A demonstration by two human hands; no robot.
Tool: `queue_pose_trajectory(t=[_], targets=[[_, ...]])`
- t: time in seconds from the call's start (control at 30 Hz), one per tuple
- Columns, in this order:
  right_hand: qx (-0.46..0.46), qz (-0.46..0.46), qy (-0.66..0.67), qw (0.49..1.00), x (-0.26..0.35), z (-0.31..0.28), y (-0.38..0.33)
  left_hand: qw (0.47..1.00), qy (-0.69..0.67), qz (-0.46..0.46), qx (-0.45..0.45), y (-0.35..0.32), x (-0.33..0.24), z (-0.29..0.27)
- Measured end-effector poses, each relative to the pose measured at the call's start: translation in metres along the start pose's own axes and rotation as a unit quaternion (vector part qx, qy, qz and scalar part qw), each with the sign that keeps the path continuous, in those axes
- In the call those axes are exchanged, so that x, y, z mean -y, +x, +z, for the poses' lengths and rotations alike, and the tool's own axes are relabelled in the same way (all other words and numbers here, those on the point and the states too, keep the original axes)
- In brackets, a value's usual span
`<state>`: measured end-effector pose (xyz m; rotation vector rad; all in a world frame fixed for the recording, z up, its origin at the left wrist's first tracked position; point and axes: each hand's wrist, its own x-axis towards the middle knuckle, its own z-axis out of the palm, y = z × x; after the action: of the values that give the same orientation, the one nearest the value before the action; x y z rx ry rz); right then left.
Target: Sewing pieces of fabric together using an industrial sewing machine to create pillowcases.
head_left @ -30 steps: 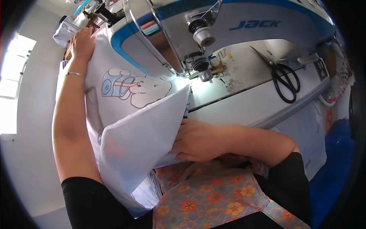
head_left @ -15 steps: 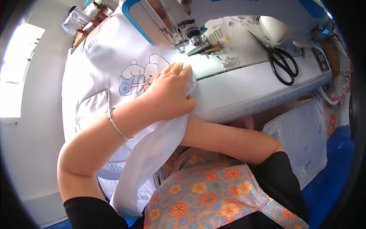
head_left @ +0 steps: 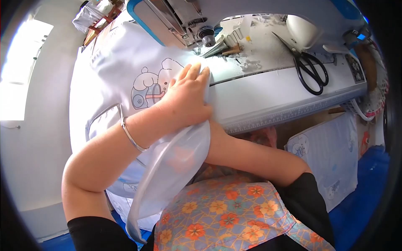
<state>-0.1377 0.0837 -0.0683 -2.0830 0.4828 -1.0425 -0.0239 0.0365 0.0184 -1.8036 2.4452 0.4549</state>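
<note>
White cloth [head_left: 111, 67] with a printed cartoon animal spreads over the left of the sewing table and under the sewing machine [head_left: 259, 10]. My left hand [head_left: 186, 96] lies flat on its right edge, fingers stretched toward the presser foot, thumb apart. A silver bangle circles that wrist. From the right my right forearm [head_left: 259, 154] reaches in beneath the left hand; cloth and the left hand hide my right hand and its fingers. A loose, thin strip of the cloth [head_left: 167, 175] hangs from under my left hand toward my lap.
Black-handled scissors [head_left: 312, 71] lie on the table, right of the machine's needle area. Metal sewing attachments [head_left: 224, 46] and thread scraps sit behind the needle. A ruler strip [head_left: 268, 117] runs along the front edge. Printed cloth [head_left: 324, 154] hangs at the right, near a basket [head_left: 379, 88].
The cloth under my left hand has shifted slightly toward the machine. The hanging strip has swung and opened out more. Both arms keep nearly the same pose, and the view has tilted a little.
</note>
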Motion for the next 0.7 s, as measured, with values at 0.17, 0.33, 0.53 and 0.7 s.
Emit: queue_pose_trajectory(t=[0.17,0.33,0.53,0.7], targets=[[0.002,0.005,0.048,0.999,-0.004,0.001,0.007,0.999,-0.015,0.004,0.051,0.008,0.01,-0.008],[-0.027,-0.068,-0.001,0.997,-0.009,0.003,0.0,0.987,0.136,0.074,-0.032,-0.001,0.019,-0.006],[0.013,-0.082,-0.031,0.996,-0.008,-0.011,-0.011,0.992,-0.034,0.088,-0.081,-0.001,0.016,0.007],[0.028,-0.073,-0.033,0.996,-0.008,-0.009,-0.01,0.989,0.038,0.113,-0.088,-0.003,0.022,0.004]])
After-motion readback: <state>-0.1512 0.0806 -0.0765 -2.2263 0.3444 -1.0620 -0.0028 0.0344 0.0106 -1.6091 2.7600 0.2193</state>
